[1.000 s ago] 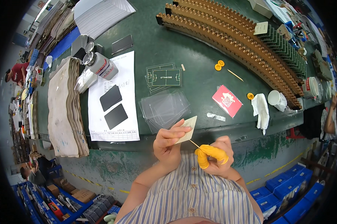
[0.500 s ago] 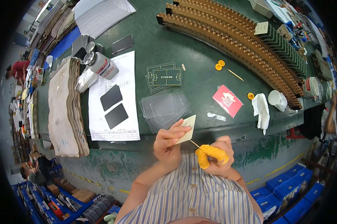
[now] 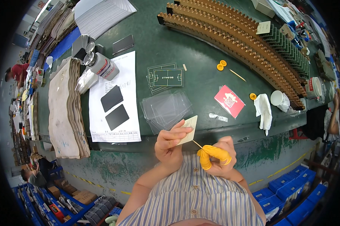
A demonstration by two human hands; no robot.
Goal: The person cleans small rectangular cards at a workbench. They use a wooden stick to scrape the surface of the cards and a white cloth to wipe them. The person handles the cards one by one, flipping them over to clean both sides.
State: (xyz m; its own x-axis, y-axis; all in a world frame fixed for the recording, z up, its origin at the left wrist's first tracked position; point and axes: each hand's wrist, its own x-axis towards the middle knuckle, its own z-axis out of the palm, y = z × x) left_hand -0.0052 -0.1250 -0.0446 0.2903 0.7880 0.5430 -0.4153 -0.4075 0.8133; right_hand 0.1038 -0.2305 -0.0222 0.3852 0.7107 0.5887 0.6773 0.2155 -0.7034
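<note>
In the head view, the left hand [image 3: 170, 147] is closed on a pale card [image 3: 188, 132], with the thumb and fingers squeezing it. The card is up in the air, just in front of the striped shirt [image 3: 177, 196] and near the edge of the green table [image 3: 203, 96]. The right hand [image 3: 220, 160] wears yellow finger covers [image 3: 215, 152] and pinches a thin stick [image 3: 197, 144]. The stick points at the card's bottom corner, but I cannot tell if its tip touches. The two hands are near each other but apart. On the table, see-through sheets [image 3: 166, 107] lie in a messy pile just past the left hand. Green cards [image 3: 168, 78] with white lines lie behind them. A red card [image 3: 235, 109] lies off to the right.
</note>
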